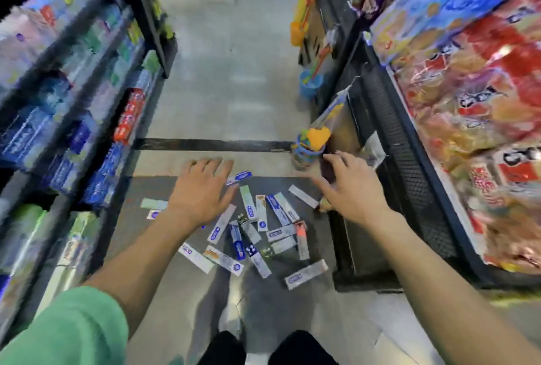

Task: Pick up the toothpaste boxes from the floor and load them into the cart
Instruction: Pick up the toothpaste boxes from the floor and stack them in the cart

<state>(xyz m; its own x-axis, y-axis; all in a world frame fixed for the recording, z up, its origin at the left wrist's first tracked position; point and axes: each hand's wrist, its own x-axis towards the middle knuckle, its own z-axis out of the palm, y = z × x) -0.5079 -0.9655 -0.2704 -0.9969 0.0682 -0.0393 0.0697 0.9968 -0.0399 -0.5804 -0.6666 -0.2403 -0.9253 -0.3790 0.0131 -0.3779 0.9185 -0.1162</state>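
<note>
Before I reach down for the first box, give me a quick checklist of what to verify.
1. Left hand free, fingers spread, holding nothing: ok.
2. Right hand free, holding nothing: ok.
3. Toothpaste boxes on the floor, scattered and overlapping below both hands: ok.
4. Hands touching a box yet: cannot tell; they appear to hover above.
5. Cart in view for loading: not ok, none visible.
6. Toy bucket close to the right hand, could be bumped: not ok.

open floor runs ahead between shelves left and a dark rack right, blurred.
</note>
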